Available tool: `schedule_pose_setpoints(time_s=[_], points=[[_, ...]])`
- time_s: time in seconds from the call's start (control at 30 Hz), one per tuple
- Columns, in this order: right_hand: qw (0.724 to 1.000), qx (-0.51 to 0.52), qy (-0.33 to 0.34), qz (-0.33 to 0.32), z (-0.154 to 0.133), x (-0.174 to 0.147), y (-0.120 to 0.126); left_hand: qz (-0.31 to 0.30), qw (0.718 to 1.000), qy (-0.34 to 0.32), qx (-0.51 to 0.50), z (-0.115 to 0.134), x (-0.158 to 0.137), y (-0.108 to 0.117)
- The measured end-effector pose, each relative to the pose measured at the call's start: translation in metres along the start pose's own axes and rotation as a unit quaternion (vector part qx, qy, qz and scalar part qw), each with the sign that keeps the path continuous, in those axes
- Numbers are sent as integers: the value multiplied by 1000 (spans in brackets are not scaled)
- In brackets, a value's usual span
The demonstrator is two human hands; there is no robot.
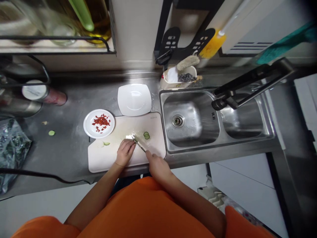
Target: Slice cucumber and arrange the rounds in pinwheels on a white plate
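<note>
My right hand [159, 167] grips a knife [140, 145], its narrow blade angled up and left across the white cutting board [155, 122]. Close against the blade's left side, my left hand [125, 152] rests on the board with its fingers curled together. Whatever lies under those fingers is hidden; a little green shows beside the blade. Two overlapping cucumber slices [146, 135] lie to the right of the knife. Toward the board's left side is a pale green cucumber scrap [106, 143].
A round plate [86, 124] of small red pieces overlaps the board's upper left corner. Behind the board stands a white square plate [134, 99]. The steel double sink [190, 145] adjoins on the right. A cucumber end [51, 133] and a plastic bag [12, 145] lie left.
</note>
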State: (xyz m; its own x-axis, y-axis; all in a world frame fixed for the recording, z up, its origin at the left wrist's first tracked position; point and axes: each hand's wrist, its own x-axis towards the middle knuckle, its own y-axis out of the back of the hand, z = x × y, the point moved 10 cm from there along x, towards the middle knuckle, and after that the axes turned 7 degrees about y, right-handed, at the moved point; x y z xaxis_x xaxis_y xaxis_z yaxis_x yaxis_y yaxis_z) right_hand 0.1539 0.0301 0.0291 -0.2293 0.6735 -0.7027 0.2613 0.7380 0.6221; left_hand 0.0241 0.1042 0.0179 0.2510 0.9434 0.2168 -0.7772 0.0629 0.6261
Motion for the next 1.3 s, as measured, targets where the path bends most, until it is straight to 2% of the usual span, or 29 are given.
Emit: schedule_pose_setpoints(time_s=[0.3,0.57,0.7,1.0,1.13,1.3], points=[[1000,-1,11,19,-4,15,-3,-10,1000,1,-4,-1,1,-2],[998,-3,15,55,-15,36,4,-10,1000,-5,-3,1,1,-2],[999,15,12,47,-13,40,4,-13,1000,-1,1,1,2,-1],[999,15,-20,24,11,8,1,-11,1000,-3,5,2,1,0],[1000,18,-16,-2,10,-7,-7,-7,1000,-3,11,0,0,0],[1000,16,-13,-4,9,-14,-13,-16,1000,7,17,-1,0,-2]])
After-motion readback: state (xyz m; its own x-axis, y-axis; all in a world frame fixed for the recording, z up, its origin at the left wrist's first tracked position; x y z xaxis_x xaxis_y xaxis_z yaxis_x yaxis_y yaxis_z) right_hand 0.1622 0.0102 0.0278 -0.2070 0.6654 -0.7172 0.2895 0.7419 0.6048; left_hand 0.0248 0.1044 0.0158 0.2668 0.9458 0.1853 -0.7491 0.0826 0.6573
